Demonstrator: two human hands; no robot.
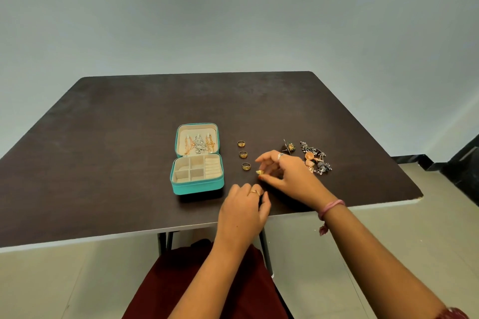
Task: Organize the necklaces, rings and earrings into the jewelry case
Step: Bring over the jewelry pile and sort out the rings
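Teal case [197, 185]: open on dark matte counter [103, 163], chains hung in lid.
Gold rings [243, 154]: three, beside case.
Right hand [285, 176]: pinches a gold ring [260, 172].
Left hand [242, 211]: curled, grasp unclear.
Earrings [315, 159]: tangled heap, right.

This looks like a plain room in a home or a small rented space, sparsely furnished. A dark brown table [129, 163] with a pale edge band and thin metal legs [166, 239] stands against a bare, pale grey-blue wall [233, 8] with no pictures or shelves on it. The floor [64, 280] is laid with large light beige tiles, and a strip of black skirting [414, 160] runs along the wall's foot at the right. On the table lie only personal things: a small teal jewelry case [197, 188] standing open and loose rings [243, 154] and earrings [315, 158], which suits a domestic setting more than a shop or office.
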